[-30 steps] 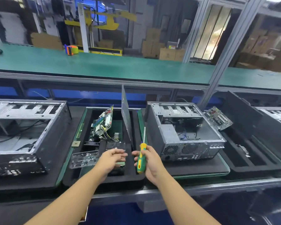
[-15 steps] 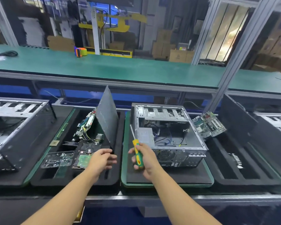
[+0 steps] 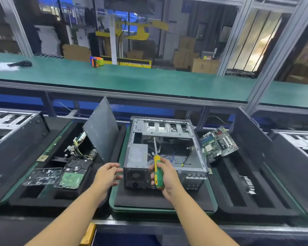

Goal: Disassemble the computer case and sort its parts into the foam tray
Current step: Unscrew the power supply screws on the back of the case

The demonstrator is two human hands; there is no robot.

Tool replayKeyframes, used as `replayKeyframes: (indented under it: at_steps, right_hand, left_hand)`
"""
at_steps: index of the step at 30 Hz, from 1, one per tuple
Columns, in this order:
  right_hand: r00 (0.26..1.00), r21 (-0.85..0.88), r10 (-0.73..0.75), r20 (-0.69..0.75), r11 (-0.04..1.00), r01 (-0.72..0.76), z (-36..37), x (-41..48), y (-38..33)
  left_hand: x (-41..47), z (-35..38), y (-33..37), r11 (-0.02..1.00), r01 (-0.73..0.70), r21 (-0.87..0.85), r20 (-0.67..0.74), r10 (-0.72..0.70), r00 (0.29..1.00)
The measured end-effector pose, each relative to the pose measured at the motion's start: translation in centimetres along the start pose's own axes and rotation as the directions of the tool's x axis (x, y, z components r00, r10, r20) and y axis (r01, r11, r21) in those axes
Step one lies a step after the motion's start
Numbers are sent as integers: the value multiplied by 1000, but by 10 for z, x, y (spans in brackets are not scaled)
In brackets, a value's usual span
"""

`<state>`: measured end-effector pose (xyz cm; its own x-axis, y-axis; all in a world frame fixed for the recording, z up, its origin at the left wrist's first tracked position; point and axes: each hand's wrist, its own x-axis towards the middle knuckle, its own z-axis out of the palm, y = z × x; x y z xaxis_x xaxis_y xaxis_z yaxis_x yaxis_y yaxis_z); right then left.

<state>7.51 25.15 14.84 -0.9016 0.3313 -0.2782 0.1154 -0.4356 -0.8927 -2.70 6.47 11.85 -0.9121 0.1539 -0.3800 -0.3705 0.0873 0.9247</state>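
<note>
An open grey computer case (image 3: pixel 167 150) lies on a black mat in front of me, with loose cables inside. My right hand (image 3: pixel 164 176) grips a green and yellow screwdriver (image 3: pixel 158 172), shaft pointing up over the case. My left hand (image 3: pixel 108 174) hovers empty with loosely spread fingers, just left of the case's near corner. To the left, the black foam tray (image 3: pixel 43 197) holds a hard drive (image 3: pixel 73 174), a clear part, wired components and the grey side panel (image 3: pixel 101 128) leaning upright.
Another open case (image 3: pixel 12 137) stands at far left. A second foam tray (image 3: pixel 252 192) at right holds a motherboard (image 3: pixel 219 143) propped at its back. A further case (image 3: pixel 300 142) sits at far right. A green shelf (image 3: pixel 132 77) runs above with a tape dispenser (image 3: pixel 96 61).
My view has swung left to right, bringing the case to the centre. My left hand has moved away from the tray toward the case. The screwdriver stays in my right hand.
</note>
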Motion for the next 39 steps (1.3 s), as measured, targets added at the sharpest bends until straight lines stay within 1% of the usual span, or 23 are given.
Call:
replayKeyframes:
  at_steps: [6,16,23,32,39]
  right_hand:
    - [998,-29,-30,-58,999,29,-18,1,-4]
    - [991,-16,-57,-118,998,56,-25,6,-11]
    - [989,-52,-82,-124,996,76,-10,12,-7]
    - [988,-14,-74,-133,997,73,22,17,6]
    - [988,-21,-72,-134,997,70,47,20,17]
  left_hand:
    - [10,3,3,998,-54,-34,-34,53,998]
    - [25,-13,14,989,-147,-16,-115,144,983]
    - [33,-33,18,984,-178,18,-121,179,976]
    - [40,-64,17,981,-194,29,-131,196,972]
    - [43,-88,15,961,-253,108,-110,264,958]
